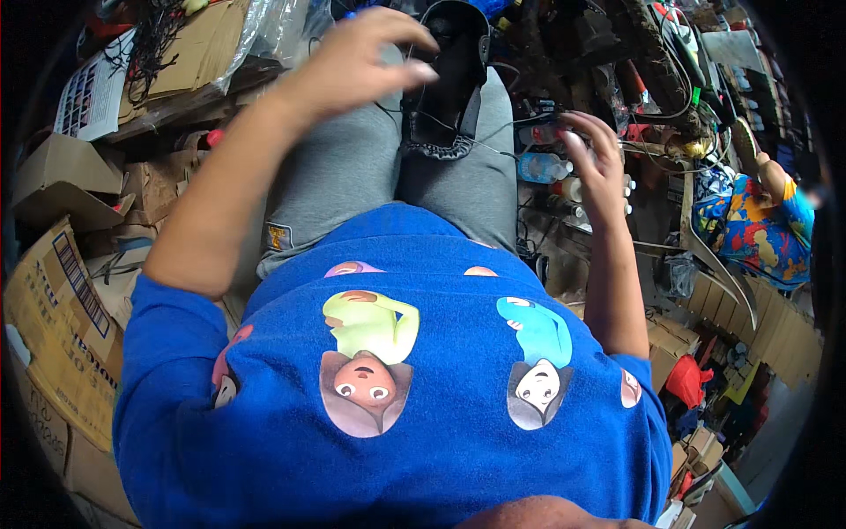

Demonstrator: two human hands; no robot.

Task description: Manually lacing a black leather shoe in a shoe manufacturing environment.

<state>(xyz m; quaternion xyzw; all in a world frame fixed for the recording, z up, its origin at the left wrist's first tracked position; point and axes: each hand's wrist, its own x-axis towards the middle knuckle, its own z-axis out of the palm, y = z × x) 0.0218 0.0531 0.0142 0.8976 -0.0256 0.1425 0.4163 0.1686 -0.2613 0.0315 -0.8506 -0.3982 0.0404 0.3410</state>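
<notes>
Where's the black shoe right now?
In the head view's upper centre, the black shoe is over the grey trousers, between left hand and right hand, nearer the left.

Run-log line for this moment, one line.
black shoe: on lap | thread: at shoe | left hand: beside shoe, thumb and finger parted | right hand: near clear bottle, grip unclear

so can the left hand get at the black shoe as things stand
Most likely yes: the left hand looks open and hovers right beside the black shoe, with nothing visible blocking the gap between them.
</notes>
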